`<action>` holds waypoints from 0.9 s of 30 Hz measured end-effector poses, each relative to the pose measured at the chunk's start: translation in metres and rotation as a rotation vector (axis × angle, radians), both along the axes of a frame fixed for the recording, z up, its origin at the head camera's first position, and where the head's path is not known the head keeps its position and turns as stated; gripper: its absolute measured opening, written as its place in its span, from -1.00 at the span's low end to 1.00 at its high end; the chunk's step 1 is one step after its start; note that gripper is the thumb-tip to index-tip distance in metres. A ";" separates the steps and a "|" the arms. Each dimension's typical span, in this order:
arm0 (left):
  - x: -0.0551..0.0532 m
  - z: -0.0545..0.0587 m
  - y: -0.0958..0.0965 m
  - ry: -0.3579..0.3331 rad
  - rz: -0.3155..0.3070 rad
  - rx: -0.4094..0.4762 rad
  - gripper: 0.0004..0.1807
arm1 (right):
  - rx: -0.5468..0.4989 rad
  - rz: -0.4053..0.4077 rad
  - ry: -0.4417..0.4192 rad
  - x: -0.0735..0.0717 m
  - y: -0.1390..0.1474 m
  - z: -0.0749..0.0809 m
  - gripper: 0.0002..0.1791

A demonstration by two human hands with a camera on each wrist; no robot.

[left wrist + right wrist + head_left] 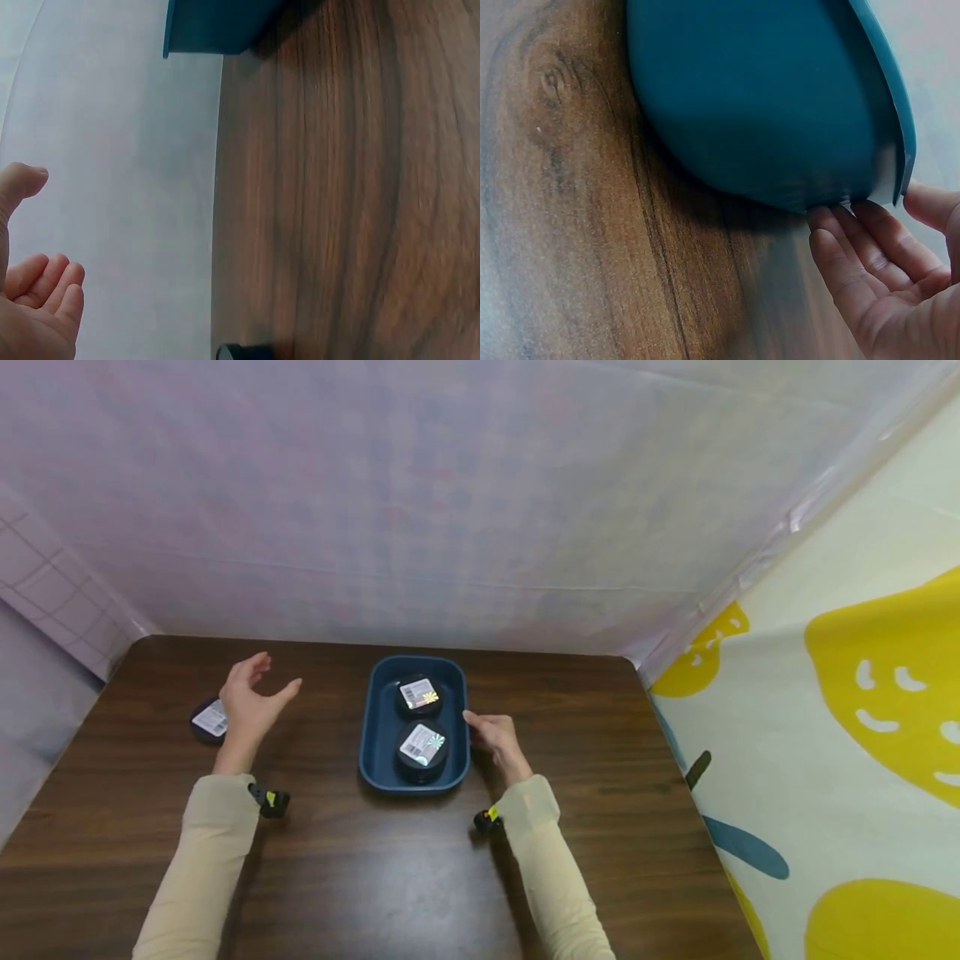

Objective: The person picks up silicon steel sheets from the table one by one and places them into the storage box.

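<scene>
A dark blue tray [382, 727] lies on the table, holding two round black containers, a far one [418, 695] and a near one [422, 748], each with a white label. A third black labelled container [207, 722] is at the left, partly hidden by my left hand [251, 706]. That hand holds nothing, its thumb spread well away from the fingers. At the tray's right side, my right hand [495, 739] grips the edge. In the right wrist view its thumb is at the rim and its fingers [847, 255] touch the outer wall.
The wooden table [600, 777] extends around the tray. A pale sheet [420, 527] hangs behind the table's back edge. On the right hangs a white cloth [825, 735] printed with yellow shapes.
</scene>
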State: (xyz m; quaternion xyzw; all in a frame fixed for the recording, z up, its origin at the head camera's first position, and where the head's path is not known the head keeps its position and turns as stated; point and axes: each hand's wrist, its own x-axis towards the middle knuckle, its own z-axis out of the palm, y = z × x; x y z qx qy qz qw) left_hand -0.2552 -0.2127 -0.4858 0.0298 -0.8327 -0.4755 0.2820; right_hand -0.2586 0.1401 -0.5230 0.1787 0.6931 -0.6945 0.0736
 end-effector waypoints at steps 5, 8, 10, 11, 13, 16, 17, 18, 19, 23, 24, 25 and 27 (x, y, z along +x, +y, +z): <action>0.006 -0.003 -0.012 -0.004 0.045 0.007 -0.40 | -0.007 -0.001 -0.022 -0.001 -0.001 0.000 -0.60; 0.011 -0.007 -0.020 -0.017 0.064 0.000 -0.40 | -0.003 -0.003 -0.029 -0.001 -0.002 -0.001 -0.60; 0.014 -0.011 -0.026 -0.031 0.076 -0.005 -0.40 | 0.003 -0.008 -0.030 -0.001 -0.002 -0.001 -0.61; 0.015 -0.013 -0.029 -0.039 0.086 -0.008 -0.40 | 0.006 -0.010 -0.031 -0.002 -0.002 -0.001 -0.61; 0.018 -0.017 -0.035 -0.054 0.105 -0.009 -0.40 | 0.008 -0.013 -0.031 -0.002 -0.002 -0.002 -0.61; 0.022 -0.024 -0.044 -0.045 0.148 -0.006 -0.37 | 0.009 -0.015 -0.032 -0.001 -0.002 -0.003 -0.62; 0.023 -0.026 -0.046 -0.046 0.162 -0.002 -0.36 | 0.009 -0.015 -0.033 -0.001 -0.002 -0.003 -0.62; 0.025 -0.028 -0.049 -0.053 0.176 0.004 -0.34 | 0.011 -0.015 -0.034 -0.001 -0.002 -0.003 -0.62; 0.026 -0.029 -0.051 -0.056 0.191 0.008 -0.32 | 0.012 -0.015 -0.035 -0.001 -0.001 -0.003 -0.61; 0.032 -0.034 -0.057 -0.136 0.232 0.053 -0.23 | 0.024 -0.015 -0.034 0.000 0.000 -0.002 -0.60; 0.033 -0.035 -0.058 -0.160 0.236 0.059 -0.21 | 0.026 -0.015 -0.034 0.001 0.000 -0.002 -0.60; 0.034 -0.037 -0.060 -0.179 0.236 0.065 -0.19 | 0.029 -0.015 -0.033 0.001 0.001 -0.001 -0.60; 0.035 -0.039 -0.062 -0.222 0.232 0.062 -0.14 | 0.028 -0.017 -0.029 0.002 0.001 -0.001 -0.59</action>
